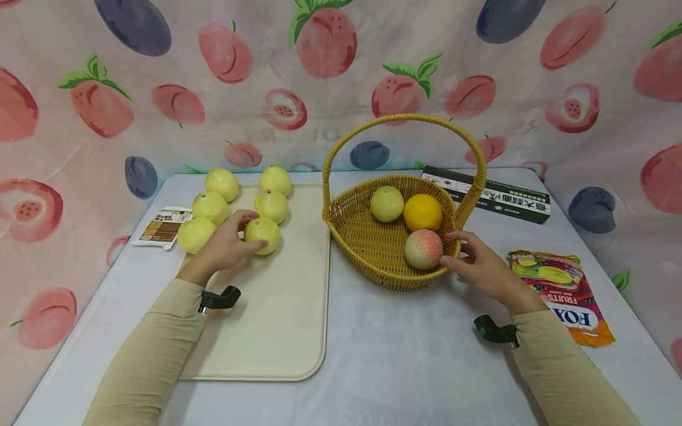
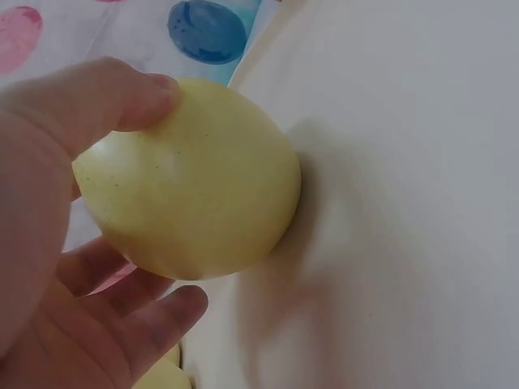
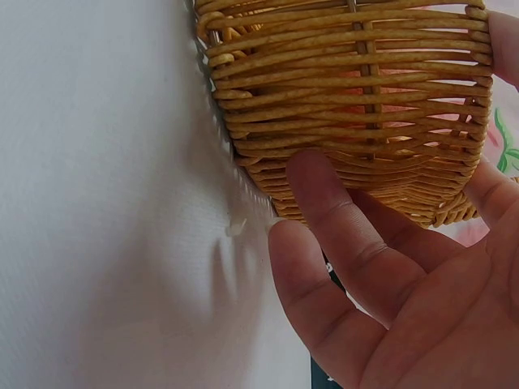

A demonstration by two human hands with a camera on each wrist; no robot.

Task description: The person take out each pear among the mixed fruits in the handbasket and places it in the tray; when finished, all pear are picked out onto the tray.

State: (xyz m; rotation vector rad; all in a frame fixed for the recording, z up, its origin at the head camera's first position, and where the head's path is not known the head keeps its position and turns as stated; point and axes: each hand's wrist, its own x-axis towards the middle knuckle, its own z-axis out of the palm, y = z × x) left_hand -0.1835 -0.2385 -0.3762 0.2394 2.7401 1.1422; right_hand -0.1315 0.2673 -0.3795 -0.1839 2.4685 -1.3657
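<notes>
My left hand [image 1: 228, 241] grips a round yellow-green pear [image 1: 262, 235], the nearest of one row on the beige tray [image 1: 277, 319]. In the left wrist view, the thumb lies on top of this pear [image 2: 195, 182] and the fingers curl beneath it. At the right, my right hand [image 1: 482, 267] holds the rim of a woven basket [image 1: 367, 260] with an arched handle. Its fingertips touch the wicker side [image 3: 349, 105] in the right wrist view. Inside the basket lie a yellow-green pear [image 1: 386, 204], an orange [image 1: 422, 213] and a pinkish peach [image 1: 423, 249].
Several more pears stand in two rows on the tray, including one pear [image 1: 196, 235] beside my left wrist. A small white-and-brown packet [image 1: 164, 227] lies left of it. Behind the basket is a long dark box [image 1: 511, 203]; a candy bag [image 1: 565, 290] lies far right.
</notes>
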